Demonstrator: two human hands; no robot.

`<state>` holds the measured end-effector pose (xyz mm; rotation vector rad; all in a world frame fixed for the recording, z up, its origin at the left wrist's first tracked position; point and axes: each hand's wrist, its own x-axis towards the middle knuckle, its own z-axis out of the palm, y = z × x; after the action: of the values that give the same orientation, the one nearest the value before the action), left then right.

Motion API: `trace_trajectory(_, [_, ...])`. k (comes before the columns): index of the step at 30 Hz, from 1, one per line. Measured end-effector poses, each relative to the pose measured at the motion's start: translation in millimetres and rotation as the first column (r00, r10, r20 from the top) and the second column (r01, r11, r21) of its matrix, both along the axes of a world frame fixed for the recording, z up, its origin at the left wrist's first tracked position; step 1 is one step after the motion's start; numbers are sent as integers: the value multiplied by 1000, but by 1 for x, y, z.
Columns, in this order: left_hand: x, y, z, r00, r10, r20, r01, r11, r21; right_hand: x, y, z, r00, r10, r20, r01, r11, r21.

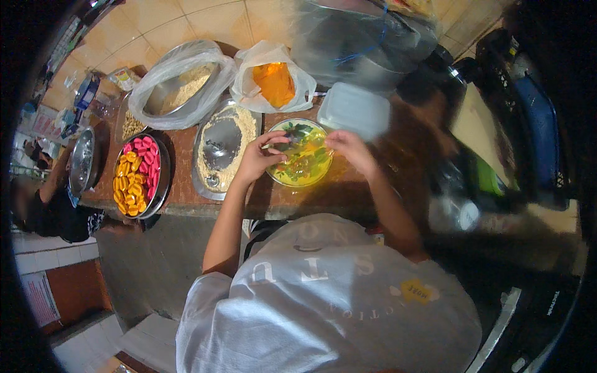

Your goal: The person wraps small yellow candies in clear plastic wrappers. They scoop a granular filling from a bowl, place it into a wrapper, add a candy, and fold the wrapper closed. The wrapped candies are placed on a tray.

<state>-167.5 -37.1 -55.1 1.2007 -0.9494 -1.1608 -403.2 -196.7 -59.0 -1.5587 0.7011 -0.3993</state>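
Before me lies a round plate (301, 175) with a green leaf pattern and a yellow rim. My left hand (261, 156) is over its left side, thumb and fingers curved apart; a small pale spot shows between them, too unclear to name. My right hand (350, 147) is at the plate's right edge with its fingertips close together. Glossy yellow patches, perhaps clear film, show on the plate near these fingertips. Whether either hand grips anything is unclear. Left of the plate, a metal tray (219, 142) holds pale crumbly powder.
A bowl of yellow and pink wrapped pieces (140, 175) stands left. Behind are a plastic-lined metal basin of powder (179, 88), a bag of orange film sheets (275, 84) and a translucent plastic container (354, 109). Another person (56, 205) is at far left, near a metal bowl (84, 161).
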Motion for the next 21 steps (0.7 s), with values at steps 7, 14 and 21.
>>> trace_trajectory(7, [1,30,-36,968,183,172,-202,974,102,39,-13,-44,1000,-22,15,25,960,-278])
trace_trajectory(14, [-12,45,-32,701,236,673,-316,949,-3,68,-3,-64,991,-64,-115,-25,767,-641])
trace_trajectory(21, [14,-3,-37,394,230,890,-95,973,-210,77,10,-52,937,-132,-323,-218,501,-837])
